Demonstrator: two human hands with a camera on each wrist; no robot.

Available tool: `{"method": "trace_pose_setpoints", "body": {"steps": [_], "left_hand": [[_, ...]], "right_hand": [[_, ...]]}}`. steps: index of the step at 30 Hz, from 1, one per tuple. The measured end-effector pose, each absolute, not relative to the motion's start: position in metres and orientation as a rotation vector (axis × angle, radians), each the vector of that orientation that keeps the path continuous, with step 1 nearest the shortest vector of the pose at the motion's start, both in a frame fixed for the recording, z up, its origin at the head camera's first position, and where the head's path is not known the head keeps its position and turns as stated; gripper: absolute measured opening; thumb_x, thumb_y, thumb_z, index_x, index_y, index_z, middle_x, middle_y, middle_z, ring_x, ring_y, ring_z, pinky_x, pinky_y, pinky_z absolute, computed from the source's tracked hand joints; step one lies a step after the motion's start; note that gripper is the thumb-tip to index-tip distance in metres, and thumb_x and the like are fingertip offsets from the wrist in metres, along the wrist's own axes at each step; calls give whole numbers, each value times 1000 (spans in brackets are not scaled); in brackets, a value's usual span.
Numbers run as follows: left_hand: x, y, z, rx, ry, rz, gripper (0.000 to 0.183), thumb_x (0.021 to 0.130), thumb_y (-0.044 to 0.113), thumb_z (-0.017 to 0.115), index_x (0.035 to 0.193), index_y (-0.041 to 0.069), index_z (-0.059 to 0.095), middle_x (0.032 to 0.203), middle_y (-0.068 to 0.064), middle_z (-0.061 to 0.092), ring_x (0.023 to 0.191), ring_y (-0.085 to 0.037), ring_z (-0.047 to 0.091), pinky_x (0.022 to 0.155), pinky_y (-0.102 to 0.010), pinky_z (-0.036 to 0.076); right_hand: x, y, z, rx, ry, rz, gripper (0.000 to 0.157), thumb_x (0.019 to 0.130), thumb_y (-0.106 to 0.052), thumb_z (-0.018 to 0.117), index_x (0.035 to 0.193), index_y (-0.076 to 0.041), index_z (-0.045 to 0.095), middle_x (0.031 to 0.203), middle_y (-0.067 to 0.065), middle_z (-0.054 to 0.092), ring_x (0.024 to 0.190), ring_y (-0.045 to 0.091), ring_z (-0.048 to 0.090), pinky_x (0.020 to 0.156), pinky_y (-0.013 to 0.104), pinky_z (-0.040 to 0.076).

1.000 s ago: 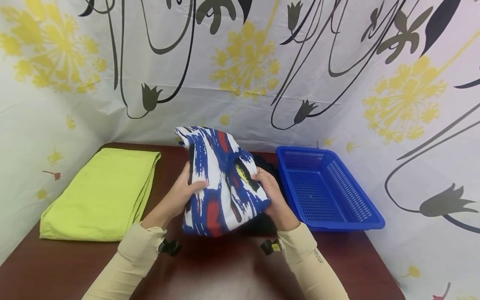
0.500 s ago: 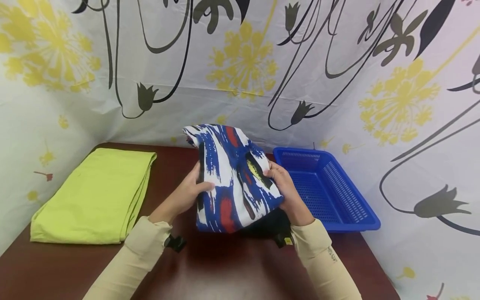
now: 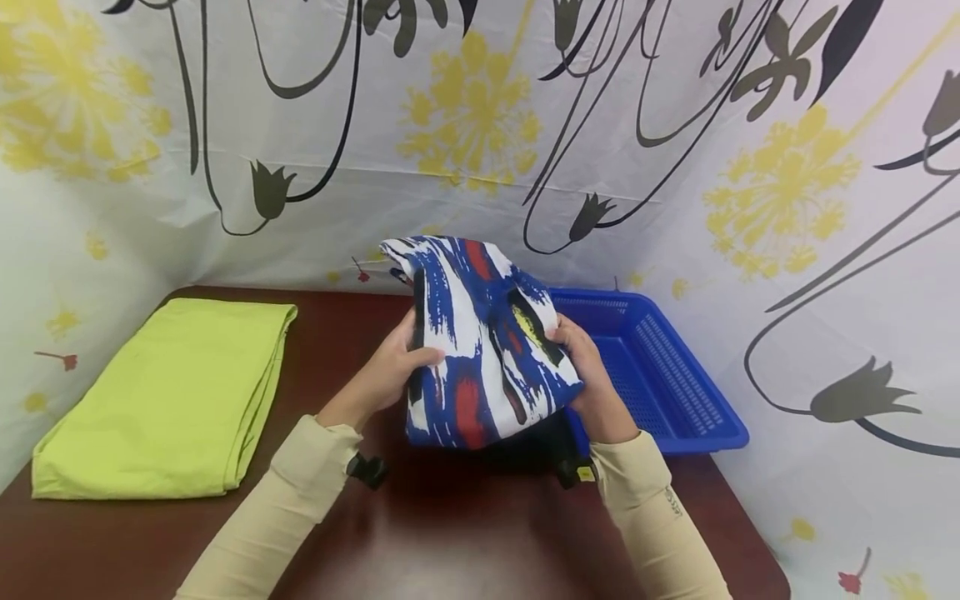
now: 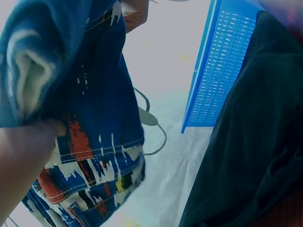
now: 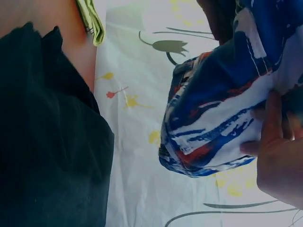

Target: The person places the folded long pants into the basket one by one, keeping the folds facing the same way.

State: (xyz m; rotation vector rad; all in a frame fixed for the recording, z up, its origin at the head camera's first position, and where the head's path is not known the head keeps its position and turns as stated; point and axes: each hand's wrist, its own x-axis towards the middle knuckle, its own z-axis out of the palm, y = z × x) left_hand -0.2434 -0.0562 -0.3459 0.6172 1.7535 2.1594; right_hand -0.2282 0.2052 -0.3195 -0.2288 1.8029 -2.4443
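Observation:
A folded garment (image 3: 487,333) with blue, white, red and black brush-stroke print is held up above the table between both hands. My left hand (image 3: 390,362) grips its left edge, thumb on the front face. On the right edge, my right hand (image 3: 588,367) holds it with the thumb on top and the other fingers behind. Stitched seams show on the garment (image 4: 102,132) in the left wrist view. Under it lies a dark cloth (image 3: 528,446), mostly hidden in the head view; more of this dark cloth (image 5: 52,142) appears in the right wrist view.
At the left of the brown table (image 3: 450,533) lies a folded yellow-green cloth (image 3: 165,400). A blue perforated plastic basket (image 3: 678,367) stands at the right, its left part covered by the garment and right hand. A patterned white sheet (image 3: 420,200) hangs behind.
Both hands have carried the garment to the right and slightly up, so it now overlaps the basket's left side in the head view. The grip looks the same. The head view has shifted slightly.

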Motion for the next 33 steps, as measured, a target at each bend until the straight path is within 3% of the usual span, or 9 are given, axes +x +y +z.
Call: {"method": "trace_pose_setpoints", "body": {"steps": [6, 12, 17, 23, 33], "left_hand": [[-250, -43, -345, 636, 1742, 2168, 83, 89, 0, 53, 156, 22, 9, 145, -23, 42, 102, -14, 60, 95, -37, 52], [-256, -25, -338, 680, 1696, 2159, 80, 89, -2, 53, 155, 20, 15, 140, -25, 46, 99, -13, 62, 91, -36, 54], [-262, -13, -329, 738, 1669, 2105, 73, 91, 1, 55, 153, 19, 21, 136, -25, 50, 98, -14, 63, 92, -41, 54], [-271, -1, -328, 836, 1601, 2081, 63, 93, 6, 58, 149, 14, 30, 132, -23, 54, 98, -14, 65, 92, -41, 54], [-283, 34, -327, 883, 1358, 2112, 75, 87, -9, 44, 154, 12, 17, 137, -21, 45, 101, -11, 60, 88, -29, 53]], "right_hand": [[-232, 217, -320, -341, 1799, -2499, 29, 92, -1, 31, 77, -18, 50, 80, -4, 65, 71, 7, 66, 62, 18, 55], [-228, 235, -318, -487, 1601, -2542, 33, 95, 0, 25, 88, -14, 55, 88, 0, 68, 78, 9, 68, 65, 19, 57], [-225, 254, -312, -579, 1445, -2590, 36, 97, 1, 23, 101, -9, 58, 96, 6, 70, 84, 15, 71, 68, 22, 58], [-228, 273, -300, -610, 1465, -2593, 34, 97, 2, 25, 99, -8, 57, 97, 7, 69, 86, 16, 71, 68, 22, 58], [-234, 311, -293, -624, 1519, -2590, 34, 98, 3, 23, 93, -7, 55, 94, 6, 68, 84, 15, 70, 67, 20, 57]]}}
